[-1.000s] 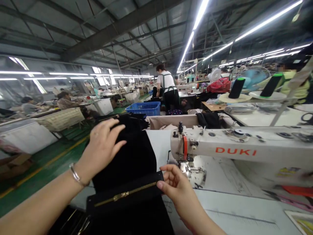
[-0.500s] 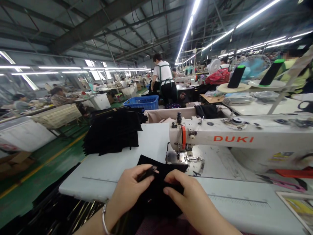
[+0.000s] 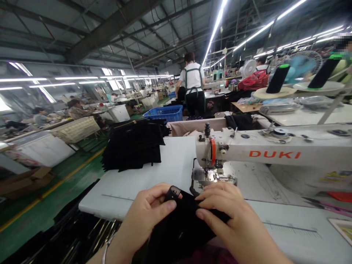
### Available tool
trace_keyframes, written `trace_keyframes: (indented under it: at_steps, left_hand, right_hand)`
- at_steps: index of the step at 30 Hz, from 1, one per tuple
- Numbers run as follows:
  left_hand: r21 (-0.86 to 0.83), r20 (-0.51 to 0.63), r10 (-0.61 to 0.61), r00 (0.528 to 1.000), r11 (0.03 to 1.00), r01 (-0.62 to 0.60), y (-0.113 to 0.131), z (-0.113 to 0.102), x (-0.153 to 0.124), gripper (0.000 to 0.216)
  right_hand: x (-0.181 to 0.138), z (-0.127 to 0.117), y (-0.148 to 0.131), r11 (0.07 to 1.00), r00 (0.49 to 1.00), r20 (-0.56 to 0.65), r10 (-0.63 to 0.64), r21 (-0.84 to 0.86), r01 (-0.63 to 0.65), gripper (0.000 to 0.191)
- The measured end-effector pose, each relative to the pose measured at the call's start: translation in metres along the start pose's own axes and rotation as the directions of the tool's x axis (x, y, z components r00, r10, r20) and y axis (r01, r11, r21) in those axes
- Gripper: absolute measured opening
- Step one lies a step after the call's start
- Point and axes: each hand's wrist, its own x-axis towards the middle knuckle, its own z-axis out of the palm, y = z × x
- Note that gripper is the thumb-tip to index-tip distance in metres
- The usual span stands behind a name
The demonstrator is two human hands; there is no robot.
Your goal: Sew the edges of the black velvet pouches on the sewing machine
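A black fabric piece (image 3: 180, 223) hangs over the table's front edge, below the needle area of a white sewing machine (image 3: 275, 156) lettered DUKI. Between the thumb and fingers of my left hand (image 3: 145, 212) is a small dark piece (image 3: 173, 193) with a rounded, shiny end; its kind is unclear. That hand is closed at the fabric's left edge. My right hand (image 3: 228, 209) pinches the fabric's upper right part, fingers bent over it, just in front of the presser foot. The fabric between the hands is partly hidden by my fingers.
A stack of black fabric pieces (image 3: 134, 145) lies on the table's left side. More black pieces with shiny strips (image 3: 82, 234) hang below left. Behind are a blue basket (image 3: 165, 113) and a person in a green apron (image 3: 194, 84). Scissors (image 3: 327, 207) lie right.
My view has turned slightly left. My right hand has moved up and over the fabric, its fingers closer to the presser foot. The dark piece in my left hand now points more upward.
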Motion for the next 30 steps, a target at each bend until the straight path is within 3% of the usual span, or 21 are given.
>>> trace_keyframes:
  at_steps: [9, 13, 17, 19, 22, 25, 30]
  left_hand:
    - [0.012, -0.086, -0.018, 0.996, 1.0, 0.02, -0.004, 0.004, 0.004, 0.016]
    - [-0.059, -0.096, -0.053, 0.994, 0.997, 0.048, -0.01, 0.005, 0.002, 0.013]
    - [-0.026, -0.119, -0.028, 0.993, 0.999, 0.025, -0.011, 0.005, 0.001, 0.011]
    - [0.043, -0.121, 0.018, 0.992, 0.999, -0.013, -0.008, 0.006, 0.001, 0.01]
    - [0.164, -0.107, 0.084, 0.991, 0.984, -0.066, -0.003, 0.008, -0.001, 0.007]
    - [0.211, -0.114, 0.103, 0.988, 0.974, -0.077, -0.001, 0.01, -0.003, 0.005]
    - [0.21, -0.134, 0.116, 0.984, 0.974, -0.086, -0.003, 0.011, -0.005, 0.006]
  right_hand:
    - [-0.005, -0.002, -0.003, 0.981, 0.98, 0.072, 0.187, 0.044, -0.191, 0.012]
    - [-0.006, -0.003, -0.002, 0.974, 0.971, 0.079, 0.224, 0.025, -0.227, 0.01]
    - [-0.005, -0.001, -0.002, 0.967, 0.964, 0.082, 0.255, 0.004, -0.256, 0.011]
    - [-0.005, 0.002, -0.005, 0.974, 0.973, 0.042, 0.227, -0.026, -0.226, 0.006]
    - [-0.003, 0.007, -0.01, 0.997, 0.997, 0.024, 0.069, -0.028, -0.068, 0.015]
    - [-0.003, 0.01, -0.013, 0.998, 0.998, 0.023, -0.054, -0.022, 0.054, 0.011]
    - [-0.003, 0.012, -0.014, 1.0, 1.0, 0.025, -0.002, 0.002, 0.002, 0.012]
